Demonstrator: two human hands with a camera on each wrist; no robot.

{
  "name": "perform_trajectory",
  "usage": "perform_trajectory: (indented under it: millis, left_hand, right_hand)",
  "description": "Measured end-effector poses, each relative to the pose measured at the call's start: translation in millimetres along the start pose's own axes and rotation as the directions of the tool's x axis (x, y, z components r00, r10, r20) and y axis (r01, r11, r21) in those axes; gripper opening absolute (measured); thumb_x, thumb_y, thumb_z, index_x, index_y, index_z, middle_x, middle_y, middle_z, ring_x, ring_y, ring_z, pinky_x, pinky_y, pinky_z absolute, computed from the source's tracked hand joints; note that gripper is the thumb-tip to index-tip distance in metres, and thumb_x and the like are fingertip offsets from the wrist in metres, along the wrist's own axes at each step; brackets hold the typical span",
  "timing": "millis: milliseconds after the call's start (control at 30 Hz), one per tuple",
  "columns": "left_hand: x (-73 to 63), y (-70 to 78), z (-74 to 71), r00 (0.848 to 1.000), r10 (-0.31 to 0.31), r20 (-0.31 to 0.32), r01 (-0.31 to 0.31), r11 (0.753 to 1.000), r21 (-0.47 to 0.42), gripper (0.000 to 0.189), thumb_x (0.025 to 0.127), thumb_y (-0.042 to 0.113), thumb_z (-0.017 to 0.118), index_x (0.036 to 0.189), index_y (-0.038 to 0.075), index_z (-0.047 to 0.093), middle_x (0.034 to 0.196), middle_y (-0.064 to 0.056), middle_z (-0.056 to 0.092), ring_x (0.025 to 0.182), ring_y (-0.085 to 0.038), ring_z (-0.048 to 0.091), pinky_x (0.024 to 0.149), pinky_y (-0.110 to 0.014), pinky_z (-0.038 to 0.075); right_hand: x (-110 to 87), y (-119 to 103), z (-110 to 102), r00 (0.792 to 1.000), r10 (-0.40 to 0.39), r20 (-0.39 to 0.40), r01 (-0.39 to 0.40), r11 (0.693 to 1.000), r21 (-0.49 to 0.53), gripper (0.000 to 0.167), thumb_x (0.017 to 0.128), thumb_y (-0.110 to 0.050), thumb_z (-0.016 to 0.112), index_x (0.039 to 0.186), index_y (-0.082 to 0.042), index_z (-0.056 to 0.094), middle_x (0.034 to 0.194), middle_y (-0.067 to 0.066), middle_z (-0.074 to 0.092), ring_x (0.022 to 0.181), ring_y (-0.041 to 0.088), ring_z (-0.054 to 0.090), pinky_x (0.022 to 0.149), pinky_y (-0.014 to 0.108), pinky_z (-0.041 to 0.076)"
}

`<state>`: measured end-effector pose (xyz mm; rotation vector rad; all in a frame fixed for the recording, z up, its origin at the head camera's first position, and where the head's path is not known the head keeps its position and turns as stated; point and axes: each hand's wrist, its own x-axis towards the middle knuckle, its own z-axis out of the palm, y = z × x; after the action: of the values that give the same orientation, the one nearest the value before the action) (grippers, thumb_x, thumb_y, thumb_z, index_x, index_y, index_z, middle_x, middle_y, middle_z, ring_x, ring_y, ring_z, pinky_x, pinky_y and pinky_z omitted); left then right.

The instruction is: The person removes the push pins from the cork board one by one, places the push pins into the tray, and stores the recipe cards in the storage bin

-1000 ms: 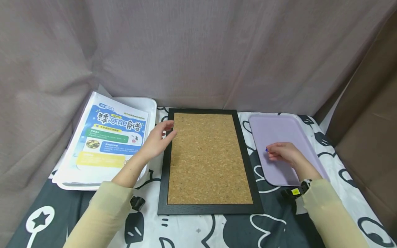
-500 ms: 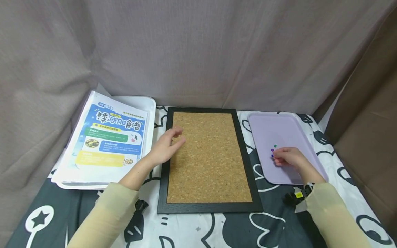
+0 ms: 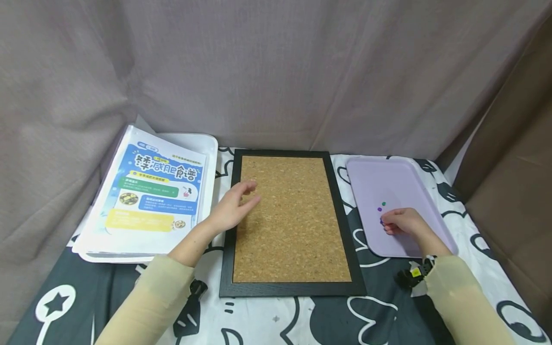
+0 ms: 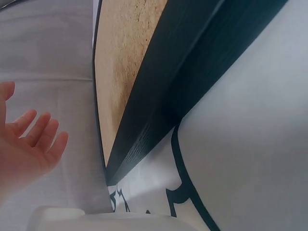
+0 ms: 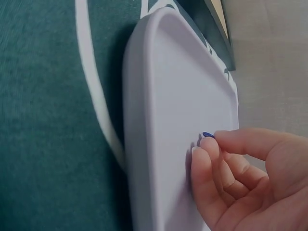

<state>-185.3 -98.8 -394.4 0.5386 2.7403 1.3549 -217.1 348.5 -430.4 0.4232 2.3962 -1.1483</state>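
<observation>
Over the lilac tray [image 3: 414,187], my right hand [image 3: 404,221] pinches a small blue thumbtack [image 5: 208,134] between thumb and index finger, its round head showing at the fingertips. A green thumbtack [image 3: 384,204] and a purple thumbtack [image 3: 379,209] lie on the tray just beyond those fingers. My left hand [image 3: 233,206] hovers above the left side of a cork board [image 3: 293,220] in a black frame, fingers loosely bent and holding nothing. In the left wrist view, that left hand [image 4: 33,144] appears with its fingers spread apart.
To the left, a stack of printed sheets [image 3: 151,191] in a clear cover rests on a white tray [image 3: 209,143], overhanging its edge. A patterned black-and-white cloth [image 3: 258,321] covers the table. Grey curtain [image 3: 276,72] hangs behind, brown cloth at right.
My left hand has moved right and slightly toward me, over the cork. The right hand has shifted a little right and nearer, uncovering the green and purple thumbtacks, with the blue thumbtack still pinched.
</observation>
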Motion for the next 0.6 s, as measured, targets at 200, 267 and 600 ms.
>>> perform_trajectory:
  millis: [200,267,600]
  left_hand:
    - [-2.0,-1.3,1.3,1.0,0.01,-0.001,-0.01,1.0,0.012,0.048,0.096,0.027,0.05,0.135,-0.001,0.044,0.134,-0.021,0.049,0.121,-0.033,0.049,0.102,-0.047,0.042]
    - [-2.5,-2.5,2.0,1.0,0.018,-0.004,-0.018,1.0,0.011,0.048,0.096,0.026,0.05,0.135,-0.001,0.044,0.133,-0.021,0.05,0.12,-0.033,0.049,0.102,-0.047,0.043]
    - [3.2,-4.9,1.9,0.995,-0.062,-0.08,0.067,0.996,0.065,0.047,0.094,0.023,0.052,0.131,-0.005,0.046,0.128,-0.024,0.05,0.118,-0.037,0.049,0.099,-0.047,0.043]
  right_hand:
    - [-0.9,1,1,1.0,-0.004,-0.012,0.003,1.0,-0.023,0.03,0.093,-0.013,0.052,0.108,0.013,0.056,0.064,-0.004,0.061,0.06,0.008,0.06,0.059,0.021,0.055]
    - [-1.8,1,0,1.0,-0.01,-0.02,0.009,1.0,-0.029,0.03,0.093,-0.014,0.053,0.107,0.013,0.056,0.064,-0.003,0.061,0.06,0.009,0.06,0.058,0.021,0.054]
    - [-8.2,-18,-11,0.984,-0.113,-0.139,0.087,0.98,-0.182,0.048,0.094,-0.034,0.049,0.108,0.011,0.057,0.073,0.002,0.062,0.07,0.014,0.057,0.062,0.023,0.047]
